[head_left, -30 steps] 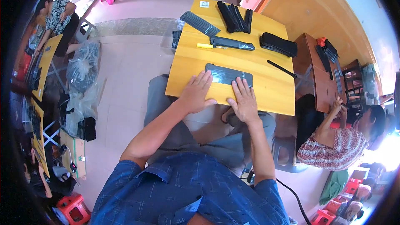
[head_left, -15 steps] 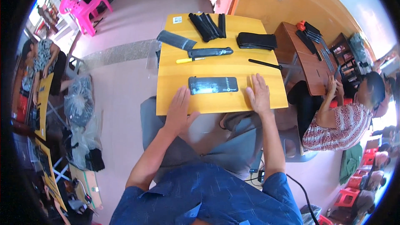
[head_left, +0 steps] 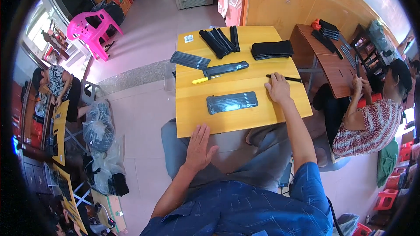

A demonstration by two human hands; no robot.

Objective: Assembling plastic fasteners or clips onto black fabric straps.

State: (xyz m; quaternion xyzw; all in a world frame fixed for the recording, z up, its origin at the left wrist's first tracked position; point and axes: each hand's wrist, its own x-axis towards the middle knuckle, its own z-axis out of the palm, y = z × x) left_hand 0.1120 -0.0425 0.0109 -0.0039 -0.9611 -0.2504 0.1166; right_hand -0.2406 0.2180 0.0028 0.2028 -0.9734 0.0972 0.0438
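Observation:
My right hand reaches across the yellow table's right side, fingers stretched out, their tips over a thin black strap near its left end. Whether it touches the strap I cannot tell. Empty and spread, my left hand is at the table's near edge, above my lap. Between the hands lies a flat, dark, shiny rectangular piece with light print. Beyond it are a yellow-handled tool with a thin metal shaft, a long black printed piece and a grey striped flat piece.
On the table's far part are a stack of black flat pieces and several folded black strips. A person works at a brown table on the right. Bagged goods lie on the floor at left; a pink chair stands behind.
My right hand has moved forward from beside the shiny piece to the black strap. My left hand has drawn back from that piece to the near edge. The view has shifted.

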